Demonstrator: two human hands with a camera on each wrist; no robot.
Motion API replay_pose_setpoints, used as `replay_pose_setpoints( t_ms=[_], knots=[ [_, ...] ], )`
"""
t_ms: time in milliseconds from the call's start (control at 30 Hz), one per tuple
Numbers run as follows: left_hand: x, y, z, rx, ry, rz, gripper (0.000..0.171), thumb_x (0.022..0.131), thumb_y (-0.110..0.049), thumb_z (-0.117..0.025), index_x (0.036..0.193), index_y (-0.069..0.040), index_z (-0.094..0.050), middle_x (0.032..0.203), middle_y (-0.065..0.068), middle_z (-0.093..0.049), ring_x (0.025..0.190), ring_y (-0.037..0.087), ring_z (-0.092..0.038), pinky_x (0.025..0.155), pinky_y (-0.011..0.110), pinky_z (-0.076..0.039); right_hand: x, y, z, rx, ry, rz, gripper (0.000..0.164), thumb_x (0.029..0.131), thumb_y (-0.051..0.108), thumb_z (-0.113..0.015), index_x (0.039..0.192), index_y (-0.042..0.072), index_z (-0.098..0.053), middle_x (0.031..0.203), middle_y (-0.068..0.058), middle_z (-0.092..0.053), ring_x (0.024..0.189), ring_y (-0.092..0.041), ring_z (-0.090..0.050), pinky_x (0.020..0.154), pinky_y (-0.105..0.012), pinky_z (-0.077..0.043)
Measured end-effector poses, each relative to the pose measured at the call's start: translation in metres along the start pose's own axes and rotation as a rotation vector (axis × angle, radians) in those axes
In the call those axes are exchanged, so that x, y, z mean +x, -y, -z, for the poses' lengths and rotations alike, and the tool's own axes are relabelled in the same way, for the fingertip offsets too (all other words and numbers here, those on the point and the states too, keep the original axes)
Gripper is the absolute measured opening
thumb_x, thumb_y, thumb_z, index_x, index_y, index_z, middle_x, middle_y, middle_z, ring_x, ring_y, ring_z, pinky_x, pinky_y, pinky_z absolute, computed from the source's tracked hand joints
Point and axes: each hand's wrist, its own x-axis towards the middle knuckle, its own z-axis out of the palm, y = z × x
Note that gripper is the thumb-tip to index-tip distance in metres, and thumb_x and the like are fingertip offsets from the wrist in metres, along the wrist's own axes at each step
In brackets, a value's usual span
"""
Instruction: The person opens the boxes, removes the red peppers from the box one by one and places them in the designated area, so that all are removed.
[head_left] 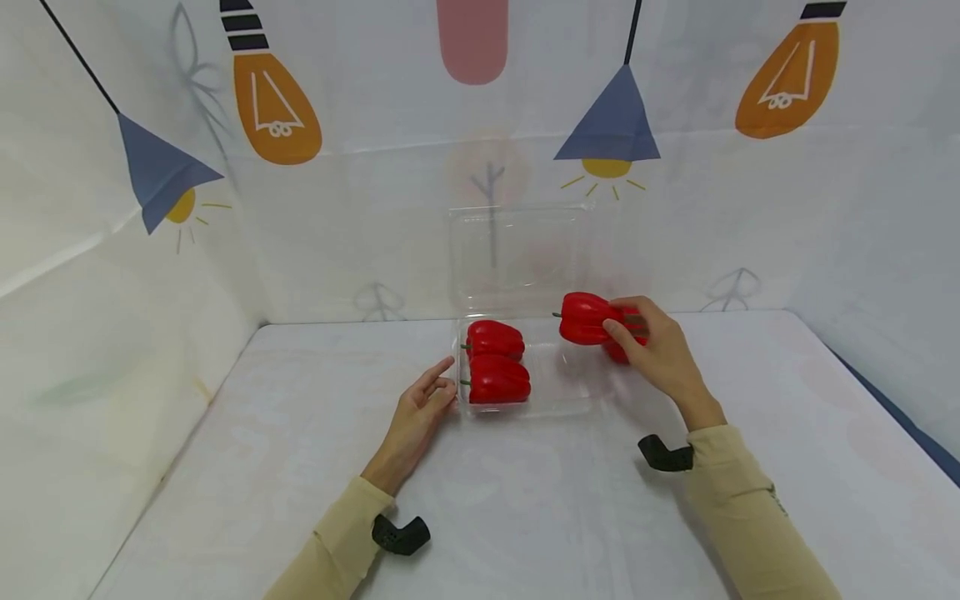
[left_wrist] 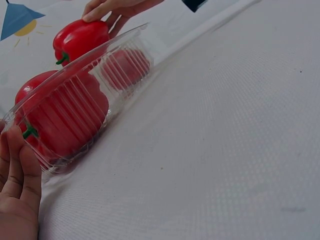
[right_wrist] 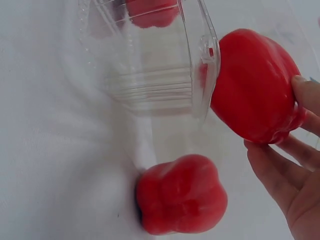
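Observation:
My right hand (head_left: 656,346) grips a red bell pepper (head_left: 585,318) by its blunt end, thumb in front and fingers behind, its green stem pointing left. In the right wrist view the held pepper (right_wrist: 255,85) overlaps the rim of the clear plastic container (right_wrist: 165,95). Two more red bell peppers (head_left: 498,379) lie one behind the other in the container's left part. My left hand (head_left: 416,417) is at the container's left side, its extended fingers (left_wrist: 30,170) touching the wall near a pepper's stem.
Another red bell pepper (right_wrist: 182,195) lies on the white table (head_left: 525,508) just right of the container, mostly hidden behind my right hand in the head view. The container's clear lid (head_left: 517,258) stands raised at the back, in front of the printed cloth wall (head_left: 360,217).

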Motion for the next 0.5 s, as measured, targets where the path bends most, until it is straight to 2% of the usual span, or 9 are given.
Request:
replay_pose_setpoints(
  t_ms=[100, 333, 500],
  knots=[
    [0.0002, -0.0007, -0.0014, -0.005, -0.007, 0.015, 0.053, 0.093, -0.011, -0.058, 0.143, -0.007, -0.039, 0.099, -0.001, -0.052, 0.083, 0.004, -0.055, 0.077, 0.015, -0.050, -0.0007, -0.0004, 0.0026, 0.013, -0.008, -0.024, 0.037, 0.093, 0.024, -0.060, 0.124, 0.006, -0.052, 0.116, -0.016, -0.062, 0.099, -0.034, -0.065, 0.083, -0.047, -0.053],
    [-0.0003, -0.0028, -0.0025, -0.018, -0.021, 0.051, 0.051, 0.094, -0.010, -0.057, 0.142, -0.010, -0.040, 0.101, 0.002, -0.051, 0.083, 0.007, -0.055, 0.077, 0.015, -0.049, -0.0014, 0.0044, 0.0077, 0.049, -0.019, -0.140, 0.041, 0.093, 0.033, -0.058, 0.126, 0.011, -0.049, 0.123, -0.014, -0.059, 0.106, -0.035, -0.062, 0.086, -0.050, -0.052],
    [0.0001, -0.0024, -0.0018, -0.012, -0.023, 0.056, 0.050, 0.094, -0.009, -0.056, 0.141, -0.010, -0.041, 0.099, 0.000, -0.052, 0.081, 0.007, -0.055, 0.077, 0.015, -0.049, -0.0018, 0.0065, 0.0098, 0.061, -0.029, -0.165, 0.044, 0.093, 0.038, -0.056, 0.126, 0.011, -0.048, 0.126, -0.014, -0.057, 0.108, -0.037, -0.061, 0.087, -0.053, -0.051]
  ],
)
